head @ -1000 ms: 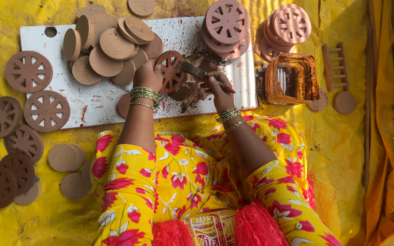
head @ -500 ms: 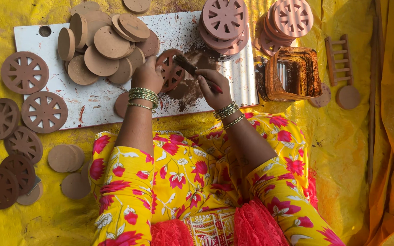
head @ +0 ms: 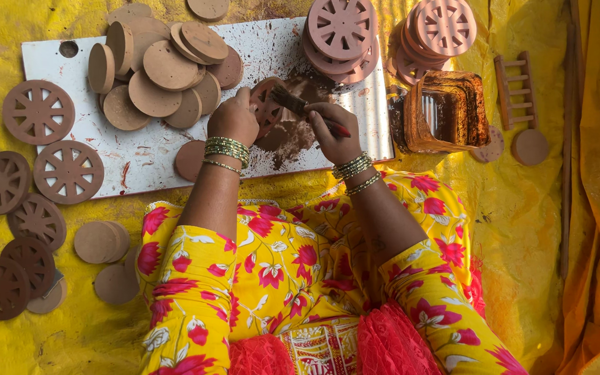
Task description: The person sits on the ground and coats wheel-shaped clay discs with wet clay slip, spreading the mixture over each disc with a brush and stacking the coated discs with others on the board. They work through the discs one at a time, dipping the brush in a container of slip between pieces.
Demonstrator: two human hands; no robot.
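Round brown clay wheel disc [head: 267, 104], pinched upright in the left hand [head: 234, 121], could crack if the right hand's [head: 335, 132] gripped red-handled tool [head: 310, 111] presses hard.

Support: yellow sheet [head: 536, 229] on ground | On it: white board [head: 140, 149] far centre; dark spoked clay wheels [head: 19, 229] left; plain clay discs [head: 102, 243] near left; pale wheel stack [head: 442, 31] far right; paint-stained tub [head: 449, 111], small ladder piece [head: 515, 90] right.
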